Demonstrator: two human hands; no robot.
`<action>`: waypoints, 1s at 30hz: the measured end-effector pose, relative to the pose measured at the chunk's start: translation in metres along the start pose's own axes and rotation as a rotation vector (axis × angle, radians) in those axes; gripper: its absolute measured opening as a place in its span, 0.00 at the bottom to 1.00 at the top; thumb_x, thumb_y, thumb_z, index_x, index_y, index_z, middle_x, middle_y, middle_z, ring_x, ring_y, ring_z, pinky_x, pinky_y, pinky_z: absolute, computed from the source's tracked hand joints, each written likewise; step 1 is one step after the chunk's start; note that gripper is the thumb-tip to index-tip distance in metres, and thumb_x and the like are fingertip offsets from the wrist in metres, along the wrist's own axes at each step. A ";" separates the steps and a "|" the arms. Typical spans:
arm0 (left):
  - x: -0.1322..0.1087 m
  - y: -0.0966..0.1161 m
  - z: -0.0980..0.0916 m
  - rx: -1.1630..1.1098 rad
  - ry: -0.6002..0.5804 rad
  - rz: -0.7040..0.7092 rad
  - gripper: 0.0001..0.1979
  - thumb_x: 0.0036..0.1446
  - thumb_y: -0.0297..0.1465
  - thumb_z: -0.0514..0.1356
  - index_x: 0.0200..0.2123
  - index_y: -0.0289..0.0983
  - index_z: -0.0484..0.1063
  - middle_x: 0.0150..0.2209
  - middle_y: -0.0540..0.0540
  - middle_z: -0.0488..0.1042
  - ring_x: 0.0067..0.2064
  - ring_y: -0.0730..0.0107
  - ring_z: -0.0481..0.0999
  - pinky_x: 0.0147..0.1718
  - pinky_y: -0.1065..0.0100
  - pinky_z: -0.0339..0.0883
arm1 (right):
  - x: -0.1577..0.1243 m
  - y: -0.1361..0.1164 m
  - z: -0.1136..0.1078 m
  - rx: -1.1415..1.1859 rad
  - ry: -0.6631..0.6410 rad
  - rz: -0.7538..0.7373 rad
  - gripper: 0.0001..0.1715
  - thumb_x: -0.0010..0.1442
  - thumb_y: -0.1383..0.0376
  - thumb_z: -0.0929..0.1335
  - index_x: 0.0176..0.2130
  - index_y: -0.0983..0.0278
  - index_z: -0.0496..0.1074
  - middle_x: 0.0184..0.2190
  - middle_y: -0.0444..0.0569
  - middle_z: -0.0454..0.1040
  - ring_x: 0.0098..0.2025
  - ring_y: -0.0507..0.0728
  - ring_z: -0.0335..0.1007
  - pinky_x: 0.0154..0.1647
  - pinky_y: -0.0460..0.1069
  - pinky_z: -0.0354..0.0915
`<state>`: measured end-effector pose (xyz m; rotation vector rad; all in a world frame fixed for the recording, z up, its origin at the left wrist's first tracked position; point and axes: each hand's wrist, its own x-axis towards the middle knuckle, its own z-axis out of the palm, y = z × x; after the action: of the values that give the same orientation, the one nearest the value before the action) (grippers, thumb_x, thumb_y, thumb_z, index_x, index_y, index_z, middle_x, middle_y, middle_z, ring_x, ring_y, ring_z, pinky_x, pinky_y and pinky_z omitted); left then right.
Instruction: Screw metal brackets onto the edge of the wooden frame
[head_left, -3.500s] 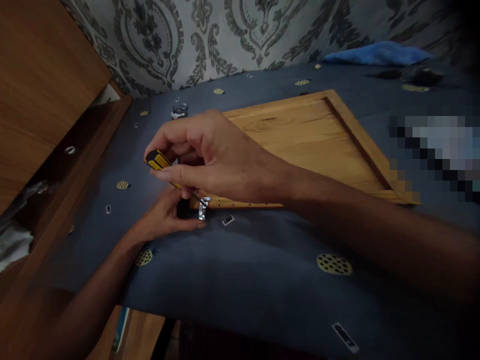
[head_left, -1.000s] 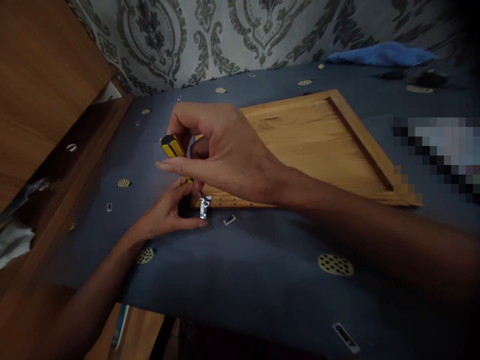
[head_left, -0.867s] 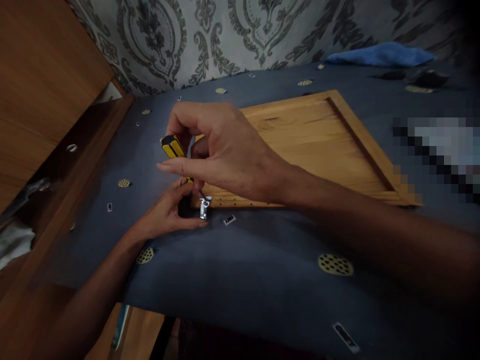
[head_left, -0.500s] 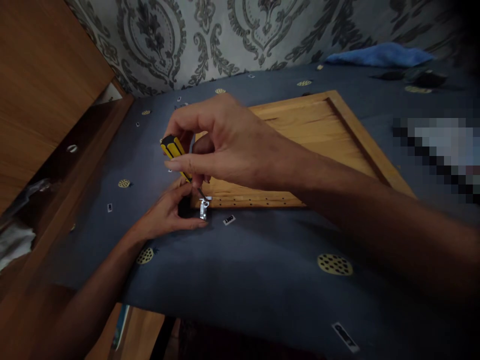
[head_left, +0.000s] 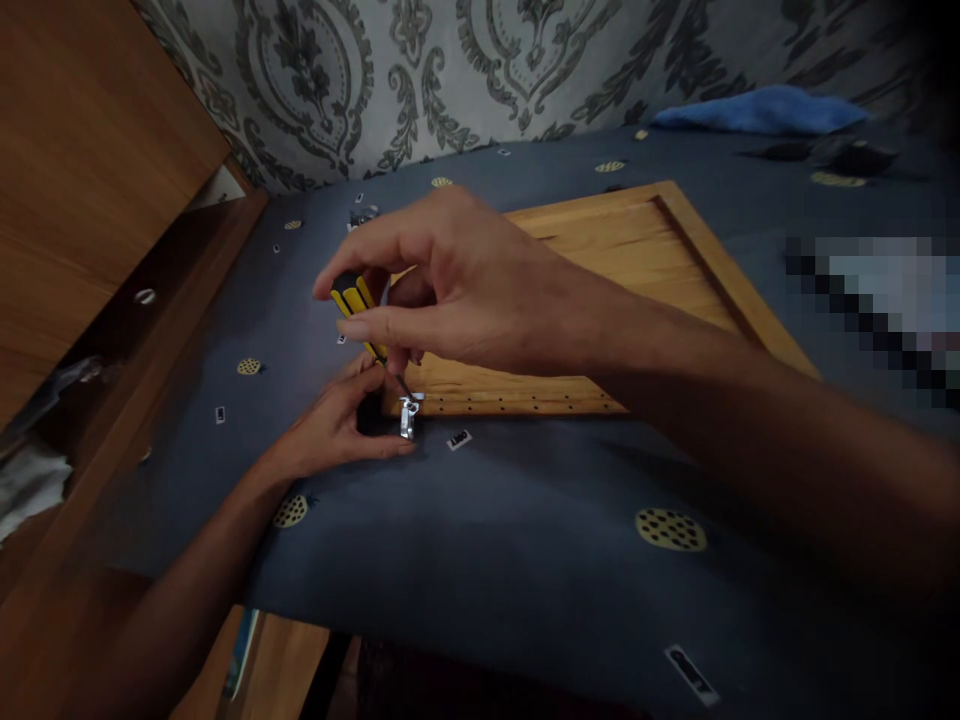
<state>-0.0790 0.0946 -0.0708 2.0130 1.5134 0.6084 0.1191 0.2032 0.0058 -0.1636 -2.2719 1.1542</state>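
My right hand (head_left: 465, 290) holds a yellow and black screwdriver (head_left: 355, 297) by its handle, thumb along the near side. The screwdriver leans, and its tip meets a silver metal hinge (head_left: 407, 420) at the near left corner of a wooden cabinet door (head_left: 517, 388). Along the door's near edge runs a row of small dark holes. My left hand (head_left: 337, 425) curves around that corner, its thumb against the hinge's lower end and its fingers by the door's edge. Part of the left fingers and the door's left side are hidden behind my right hand.
Dark blue patterned cloth (head_left: 480, 540) covers the surface beneath the door. Another metal piece (head_left: 363, 215) lies beyond my right hand. At the back right is a blue cloth (head_left: 761, 110). A wooden cabinet (head_left: 97, 150) stands on the left, patterned wallpaper behind.
The screwdriver handle has shifted slightly right and down, and my right index finger has straightened out past its end. My left hand, the hinge and the door stay where they were.
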 end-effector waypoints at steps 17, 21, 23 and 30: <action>-0.001 0.000 -0.001 -0.002 -0.002 -0.011 0.22 0.55 0.49 0.71 0.41 0.39 0.74 0.45 0.44 0.75 0.48 0.52 0.73 0.49 0.55 0.69 | 0.000 -0.003 -0.004 -0.017 -0.060 0.021 0.02 0.63 0.69 0.71 0.36 0.65 0.73 0.33 0.44 0.74 0.44 0.54 0.73 0.41 0.47 0.70; 0.000 -0.001 0.000 0.008 0.001 0.011 0.22 0.56 0.51 0.70 0.34 0.39 0.71 0.40 0.46 0.75 0.44 0.56 0.73 0.45 0.57 0.69 | 0.002 -0.003 0.003 -0.104 0.084 0.051 0.15 0.59 0.68 0.74 0.28 0.63 0.65 0.26 0.40 0.68 0.34 0.51 0.69 0.35 0.47 0.66; 0.000 -0.002 0.000 0.001 0.007 0.022 0.22 0.56 0.51 0.70 0.34 0.39 0.71 0.40 0.46 0.75 0.44 0.57 0.73 0.45 0.57 0.70 | 0.003 -0.003 0.006 -0.148 0.126 0.070 0.19 0.59 0.68 0.75 0.27 0.63 0.62 0.26 0.39 0.66 0.32 0.50 0.65 0.33 0.46 0.63; 0.001 0.001 0.000 -0.009 0.015 0.033 0.21 0.56 0.50 0.70 0.33 0.40 0.69 0.40 0.47 0.73 0.44 0.57 0.72 0.45 0.58 0.68 | 0.003 -0.003 0.004 -0.047 0.053 0.099 0.18 0.62 0.66 0.74 0.30 0.62 0.62 0.28 0.40 0.66 0.31 0.50 0.62 0.33 0.48 0.60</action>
<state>-0.0779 0.0954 -0.0704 2.0343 1.4866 0.6437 0.1149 0.2002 0.0076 -0.3250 -2.2670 1.1331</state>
